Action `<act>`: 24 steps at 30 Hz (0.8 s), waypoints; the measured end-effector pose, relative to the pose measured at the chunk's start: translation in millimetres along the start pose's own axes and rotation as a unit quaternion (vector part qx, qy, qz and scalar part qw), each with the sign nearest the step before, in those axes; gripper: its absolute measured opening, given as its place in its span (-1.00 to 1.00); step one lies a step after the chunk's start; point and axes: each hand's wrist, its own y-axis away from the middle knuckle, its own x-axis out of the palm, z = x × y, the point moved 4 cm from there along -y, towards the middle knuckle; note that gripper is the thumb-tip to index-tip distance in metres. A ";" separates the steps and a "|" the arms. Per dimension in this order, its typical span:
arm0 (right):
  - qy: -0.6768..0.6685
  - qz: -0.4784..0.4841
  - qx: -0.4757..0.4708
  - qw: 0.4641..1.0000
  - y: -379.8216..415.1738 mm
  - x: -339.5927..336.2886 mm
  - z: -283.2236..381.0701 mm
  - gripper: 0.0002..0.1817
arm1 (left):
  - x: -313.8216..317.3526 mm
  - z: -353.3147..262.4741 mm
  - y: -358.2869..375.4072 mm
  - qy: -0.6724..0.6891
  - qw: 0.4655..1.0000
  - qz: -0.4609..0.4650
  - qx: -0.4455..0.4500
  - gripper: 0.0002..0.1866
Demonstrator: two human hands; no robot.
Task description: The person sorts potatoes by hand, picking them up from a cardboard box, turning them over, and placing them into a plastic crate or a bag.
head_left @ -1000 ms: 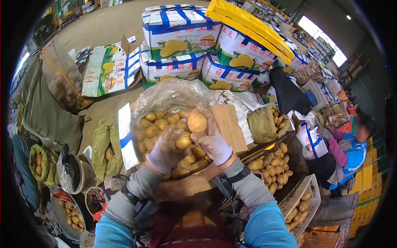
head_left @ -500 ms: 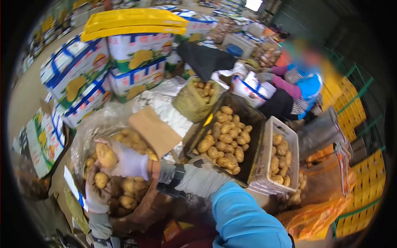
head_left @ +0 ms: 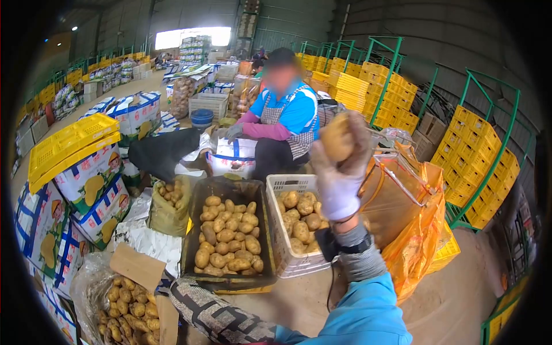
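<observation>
My right hand [head_left: 343, 172], in a pale, soiled glove, is raised at centre right with its fingers wrapped round a large potato [head_left: 337, 137]. It is above the white crate [head_left: 287, 267] of potatoes and left of the orange mesh bag [head_left: 411, 236]. A patterned grey and black cloth surface, perhaps a sleeve, crosses the bottom of the view; my left hand does not show. At the lower left, potatoes [head_left: 129, 310] lie in a plastic-lined container with cardboard flaps [head_left: 137, 267]. A black crate [head_left: 267, 241] of potatoes stands in the middle.
A co-worker [head_left: 287, 118] in blue sits beyond the crates, gloved hands over a white bag [head_left: 230, 164]. A green sack [head_left: 167, 215] of potatoes stands left of the black crate. Printed boxes [head_left: 92, 178] are stacked at left, yellow crates [head_left: 474, 167] at right.
The view has swung up and right. My right hand has moved from the lower-left potatoes to above the white crate, holding a potato. My left hand has gone out of view.
</observation>
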 end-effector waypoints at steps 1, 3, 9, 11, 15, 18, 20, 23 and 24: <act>0.141 -0.027 -0.112 0.983 -36.2 -32.7 4.0 -0.22 | 12.6 0.8 9.2 -0.011 1.000 0.002 0.008 -0.55; 0.345 -0.050 -0.259 0.901 -106.3 -88.7 -8.4 -0.24 | 27.8 4.5 14.2 -0.024 1.000 0.005 0.013 -0.56; 0.700 0.032 0.229 0.676 -147.6 -166.3 -145.9 -0.15 | 38.9 6.2 21.7 -0.023 0.999 0.024 0.027 -0.61; 0.627 0.104 0.203 0.745 -112.5 -124.4 -173.9 -0.23 | 29.3 6.1 24.5 -0.007 0.998 0.041 0.040 -0.62; 0.327 0.348 0.266 0.837 20.1 34.9 -209.8 -0.36 | 4.5 3.2 26.6 0.012 0.991 0.081 0.109 -0.66; 0.046 0.521 0.331 0.785 141.2 177.9 -146.2 -0.48 | 34.7 6.7 45.7 -0.169 0.950 0.112 0.238 -0.65; -0.147 0.598 0.335 0.713 219.1 258.7 -83.9 -0.54 | 64.4 3.3 64.5 -0.279 0.897 0.134 0.315 -0.59; -0.265 0.681 0.319 0.604 310.0 343.5 37.5 -0.52 | 71.7 -1.5 62.5 -0.126 0.946 0.140 0.264 -0.51; -0.309 0.700 0.294 0.573 326.4 357.5 80.8 -0.52 | 68.1 -3.3 57.9 -0.102 0.955 0.117 0.252 -0.54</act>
